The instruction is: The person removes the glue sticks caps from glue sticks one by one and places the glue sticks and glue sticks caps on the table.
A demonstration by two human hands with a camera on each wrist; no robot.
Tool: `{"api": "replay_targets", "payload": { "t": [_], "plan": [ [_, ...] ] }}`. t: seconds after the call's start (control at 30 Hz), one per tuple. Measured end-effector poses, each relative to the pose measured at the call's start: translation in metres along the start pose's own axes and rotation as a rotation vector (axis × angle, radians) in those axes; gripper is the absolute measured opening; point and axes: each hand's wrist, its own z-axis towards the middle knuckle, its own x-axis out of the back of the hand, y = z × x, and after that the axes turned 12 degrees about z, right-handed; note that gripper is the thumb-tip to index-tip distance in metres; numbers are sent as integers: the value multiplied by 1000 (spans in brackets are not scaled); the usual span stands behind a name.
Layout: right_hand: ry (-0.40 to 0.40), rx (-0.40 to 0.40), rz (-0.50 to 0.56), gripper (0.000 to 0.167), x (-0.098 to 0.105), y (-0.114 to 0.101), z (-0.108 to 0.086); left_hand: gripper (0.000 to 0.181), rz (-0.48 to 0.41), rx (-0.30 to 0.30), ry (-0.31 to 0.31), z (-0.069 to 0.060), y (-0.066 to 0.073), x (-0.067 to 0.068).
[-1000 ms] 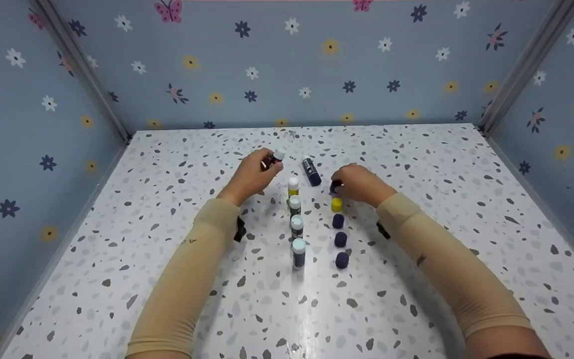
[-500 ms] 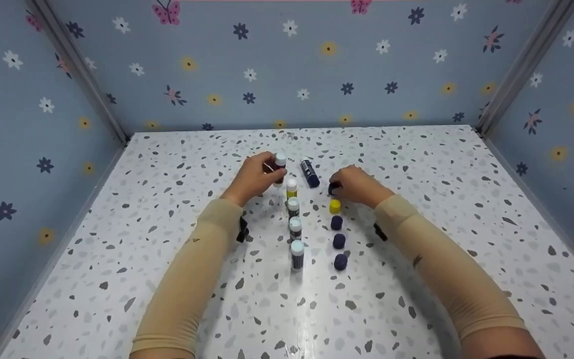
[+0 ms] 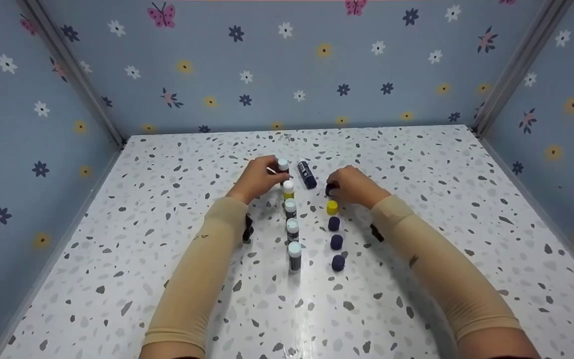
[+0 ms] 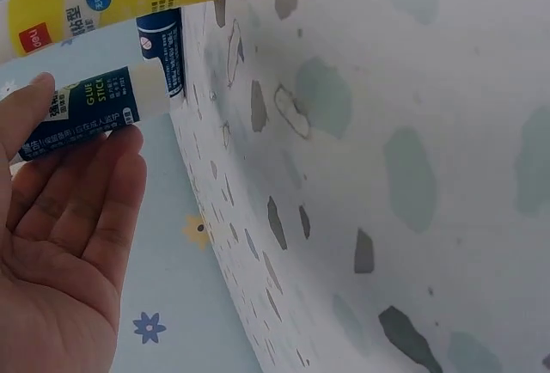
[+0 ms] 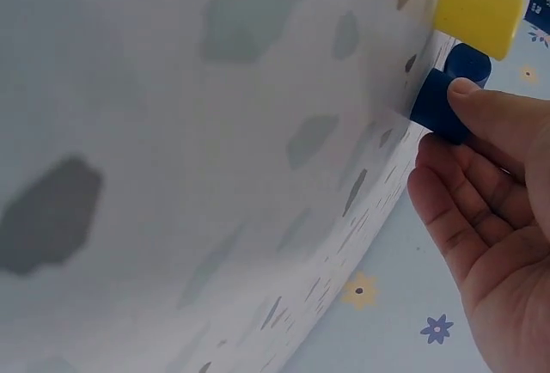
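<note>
In the head view my left hand holds an uncapped navy glue stick upright at the far end of a row. Its base is at or just above the table; I cannot tell which. A yellow glue stick stands just nearer, followed by several dark-labelled ones, such as the nearest glue stick. Thumb and fingers of my right hand pinch a navy cap at the tabletop. Nearer in that line are a yellow cap and three navy caps, the closest navy cap included.
Between the hands, farther back, a capped navy glue stick lies on its side. The speckled white table is enclosed by blue flowered panels at the back and both sides.
My left hand has turned the tilted glue stick upright and brought it down to the far end of the row. The right hand stays at its cap; the head view shifts slightly.
</note>
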Motion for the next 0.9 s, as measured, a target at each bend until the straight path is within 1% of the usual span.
{"api": "replay_targets", "payload": {
  "t": [0.33,0.53,0.77,0.9],
  "plan": [
    [6,-13,6,11,-1,-2,2,22,56,-17,-30,6,-3,-7],
    [3,-42,12,13,1,-4,2,20,43,-29,-48,8,-5,-8],
    [16,-17,-16,12,0,-2,2,23,47,-31,-66,8,-6,-8],
    [-11,-63,-23,20,1,-1,3,27,34,-24,-85,7,-5,-9]
  ]
}}
